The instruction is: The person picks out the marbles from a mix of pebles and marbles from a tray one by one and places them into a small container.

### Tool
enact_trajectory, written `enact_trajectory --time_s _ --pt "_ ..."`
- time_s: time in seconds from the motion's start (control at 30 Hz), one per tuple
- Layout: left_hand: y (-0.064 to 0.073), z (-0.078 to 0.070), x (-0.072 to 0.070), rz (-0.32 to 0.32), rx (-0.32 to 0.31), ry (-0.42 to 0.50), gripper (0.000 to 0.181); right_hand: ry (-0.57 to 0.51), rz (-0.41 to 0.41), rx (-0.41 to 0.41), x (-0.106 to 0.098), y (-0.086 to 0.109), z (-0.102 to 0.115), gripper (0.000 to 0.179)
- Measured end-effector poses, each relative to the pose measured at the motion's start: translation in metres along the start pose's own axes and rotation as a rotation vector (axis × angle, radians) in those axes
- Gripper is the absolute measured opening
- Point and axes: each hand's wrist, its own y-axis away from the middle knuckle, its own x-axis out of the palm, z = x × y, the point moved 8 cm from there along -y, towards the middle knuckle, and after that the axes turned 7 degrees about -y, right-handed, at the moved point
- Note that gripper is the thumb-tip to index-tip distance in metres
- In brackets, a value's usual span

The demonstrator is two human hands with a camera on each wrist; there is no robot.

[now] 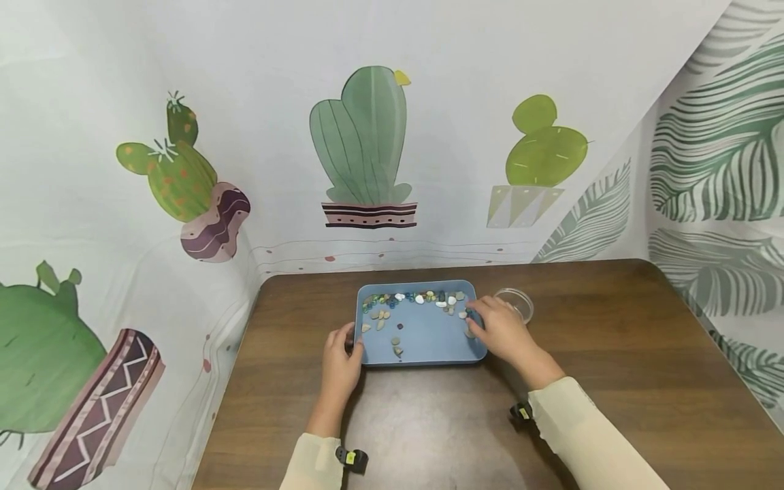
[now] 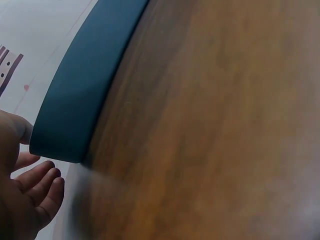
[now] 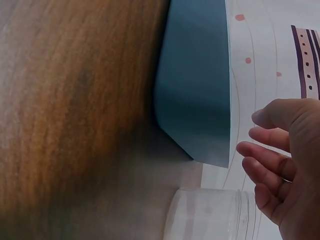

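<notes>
A shallow blue tray (image 1: pixel 429 344) lies on the wooden table with small stones, shells and glass pebbles in it. Most, including white stones (image 1: pixel 419 299), line its far side; several tan stones (image 1: pixel 380 315) sit at the left. My left hand (image 1: pixel 340 364) holds the tray's left end, thumb at the rim and fingers outside, as the left wrist view shows. Over the right rim reaches my right hand (image 1: pixel 503 331), fingers loosely bent, thumb and forefinger apart, close to the pebbles there. Nothing shows between its fingers in the right wrist view.
A clear round container (image 1: pixel 516 303) stands just right of the tray, behind my right hand; its wall (image 3: pixel 205 215) shows in the right wrist view. Behind the table (image 1: pixel 612 340) hangs a white cloth (image 1: pixel 453 136) printed with cacti and leaves. Both wrists wear small black cameras.
</notes>
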Motion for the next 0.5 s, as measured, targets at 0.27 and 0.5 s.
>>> enact_trajectory --time_s 0.27,0.5 --pt "0.004 0.013 0.005 0.037 -0.062 0.073 0.035 -0.025 0.021 -0.019 0.006 0.001 0.006 0.03" --pt "0.005 0.019 0.007 0.059 -0.123 0.097 0.035 -0.023 0.014 -0.025 0.01 0.001 0.005 0.028"
